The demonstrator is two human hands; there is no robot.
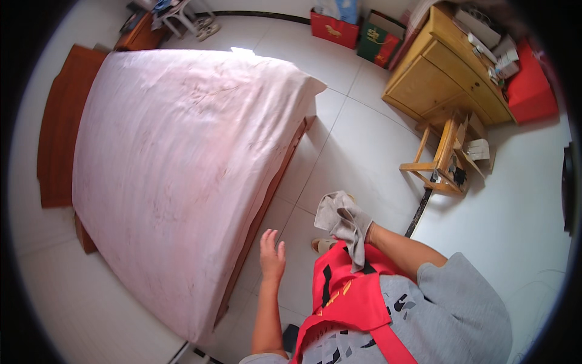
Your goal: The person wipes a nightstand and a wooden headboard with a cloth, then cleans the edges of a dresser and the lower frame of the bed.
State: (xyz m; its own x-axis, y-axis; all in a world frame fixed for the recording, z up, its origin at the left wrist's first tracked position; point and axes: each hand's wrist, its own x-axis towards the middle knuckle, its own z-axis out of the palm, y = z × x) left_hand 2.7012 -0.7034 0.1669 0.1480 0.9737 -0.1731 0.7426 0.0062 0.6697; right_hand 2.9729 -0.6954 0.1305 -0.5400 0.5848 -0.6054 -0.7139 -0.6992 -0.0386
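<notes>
A grey-beige cloth (341,213), rumpled into soft folds with one end dangling, covers most of the right hand (368,232) holding it, right of the pink-sheeted bed (176,158) and above the red apron (357,297). The left hand (272,258) is wide, thumb apart, near the bed's right edge.

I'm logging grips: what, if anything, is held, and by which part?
Grey cloth, in the right hand; folds hide the gripped part. The left hand is empty.
</notes>
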